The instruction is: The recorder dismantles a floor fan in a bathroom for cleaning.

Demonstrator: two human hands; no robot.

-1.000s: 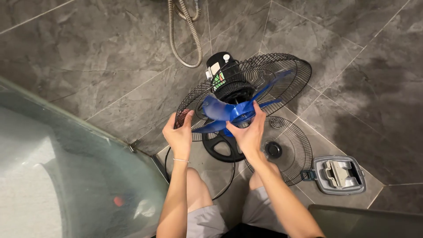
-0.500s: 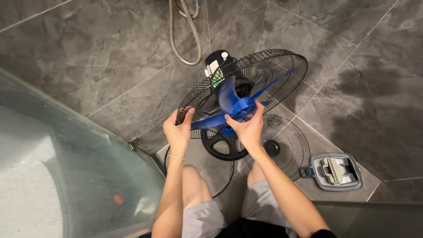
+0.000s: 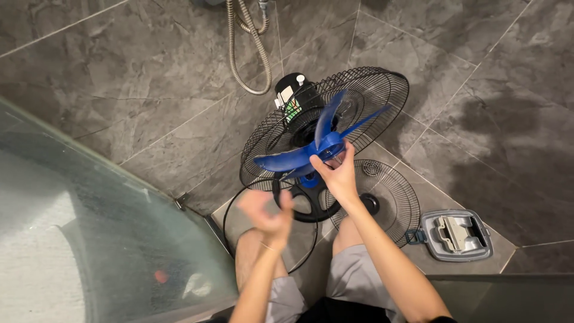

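A blue fan blade (image 3: 299,157) sits at the hub of a black fan, in front of its rear wire guard (image 3: 371,90) and black motor housing (image 3: 296,96). My right hand (image 3: 338,174) grips the blade at its hub. My left hand (image 3: 266,209) is off the fan, blurred, lower left of the blade, fingers apart and holding nothing. The fan's round black base (image 3: 311,206) lies below the blade. I am crouched, knees visible under my arms.
The detached front wire guard (image 3: 388,197) lies flat on the grey tiled floor. A grey lidded box (image 3: 457,234) sits to its right. A metal shower hose (image 3: 242,54) hangs at the top. A glass shower panel (image 3: 89,239) fills the lower left. A black cord (image 3: 230,206) loops beside the base.
My left hand has let go of the wire guard's edge and pulled back toward me. The blue blade has turned under my right hand.
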